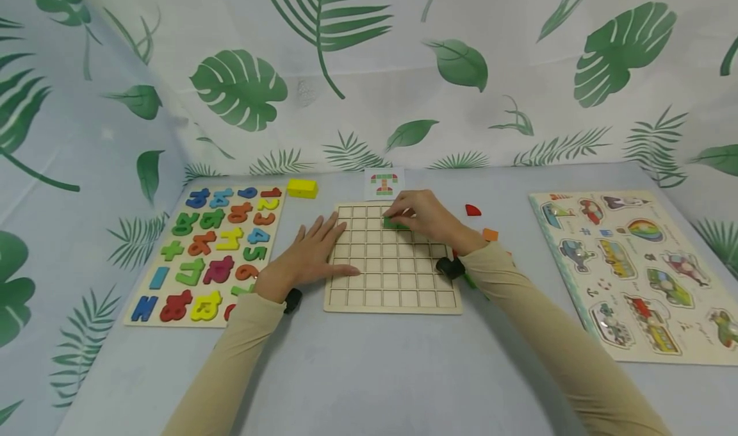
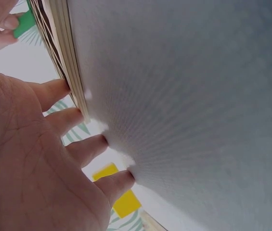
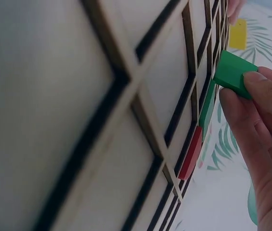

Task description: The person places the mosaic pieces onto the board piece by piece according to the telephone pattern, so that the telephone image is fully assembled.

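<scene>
My right hand pinches a green square block between thumb and fingers, over the upper part of the wooden grid board. In the right wrist view, a green tile and a red tile sit in squares of the grid beside the held block. Spread wide, my left hand lies at the board's left edge, its thumb over the grid. From the left wrist, its fingertips show against the board's side and the table.
A number puzzle board lies to the left, a picture puzzle board to the right. Behind the grid stand a yellow block and a pattern card. A red quarter-round piece and an orange block lie near my right forearm.
</scene>
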Motion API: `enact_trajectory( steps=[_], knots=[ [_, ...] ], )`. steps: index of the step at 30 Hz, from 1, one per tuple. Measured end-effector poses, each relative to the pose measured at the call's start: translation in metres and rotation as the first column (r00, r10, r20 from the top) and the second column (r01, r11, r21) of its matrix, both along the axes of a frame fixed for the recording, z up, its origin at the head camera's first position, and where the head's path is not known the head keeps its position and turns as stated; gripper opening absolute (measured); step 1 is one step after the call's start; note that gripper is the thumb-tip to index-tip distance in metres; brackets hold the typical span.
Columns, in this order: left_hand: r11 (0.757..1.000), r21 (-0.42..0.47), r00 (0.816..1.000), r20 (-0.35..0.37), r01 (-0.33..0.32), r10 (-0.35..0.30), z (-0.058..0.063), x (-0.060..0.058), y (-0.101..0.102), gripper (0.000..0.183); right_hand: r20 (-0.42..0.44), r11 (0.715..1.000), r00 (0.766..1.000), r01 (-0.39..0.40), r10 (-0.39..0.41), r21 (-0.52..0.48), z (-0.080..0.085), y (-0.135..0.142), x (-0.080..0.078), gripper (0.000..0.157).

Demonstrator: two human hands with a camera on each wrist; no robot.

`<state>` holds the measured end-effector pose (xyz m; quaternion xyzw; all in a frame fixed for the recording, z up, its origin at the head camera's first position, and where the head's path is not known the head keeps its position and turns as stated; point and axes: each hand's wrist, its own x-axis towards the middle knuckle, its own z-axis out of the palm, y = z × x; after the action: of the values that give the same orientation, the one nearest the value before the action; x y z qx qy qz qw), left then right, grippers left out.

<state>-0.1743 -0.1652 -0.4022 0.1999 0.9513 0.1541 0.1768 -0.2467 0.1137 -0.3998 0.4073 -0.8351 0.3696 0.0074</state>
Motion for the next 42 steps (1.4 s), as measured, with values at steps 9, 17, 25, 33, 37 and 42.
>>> enact_trajectory(
  steps=[9, 17, 25, 33, 37, 42],
  knots=[
    [1.000, -0.007, 1.000, 0.000, -0.006, 0.006, -0.001, 0.000, 0.000, 0.104, 0.009, 0.998, 1.000, -0.014, 0.014, 0.057, 0.001, -0.004, -0.001, 0.018],
    [1.000, -0.008, 1.000, -0.005, -0.002, 0.002, -0.003, -0.001, 0.000, 0.104, 0.005, 0.992, 1.000, -0.002, 0.002, 0.123, 0.003, -0.007, -0.004, 0.016],
    [1.000, -0.002, 1.000, -0.007, 0.000, 0.000, -0.004, -0.001, -0.001, 0.104, -0.041, 0.980, 0.999, -0.006, 0.014, 0.198, 0.003, -0.011, -0.005, 0.017],
    [1.000, -0.001, 1.000, -0.012, -0.001, 0.001, -0.005, -0.001, -0.001, 0.104, -0.064, 0.965, 0.998, 0.008, 0.009, 0.262, 0.003, -0.013, -0.004, 0.018],
    [1.000, -0.004, 1.000, -0.015, 0.002, -0.002, -0.005, -0.002, -0.001, 0.104, -0.073, 0.968, 0.997, -0.003, 0.022, 0.251, 0.002, -0.012, -0.004, 0.017],
    [1.000, -0.010, 1.000, -0.005, 0.001, -0.001, -0.005, -0.002, -0.001, 0.105, -0.112, 0.977, 0.993, -0.025, 0.049, 0.210, -0.003, -0.010, -0.006, 0.011]
  ],
)
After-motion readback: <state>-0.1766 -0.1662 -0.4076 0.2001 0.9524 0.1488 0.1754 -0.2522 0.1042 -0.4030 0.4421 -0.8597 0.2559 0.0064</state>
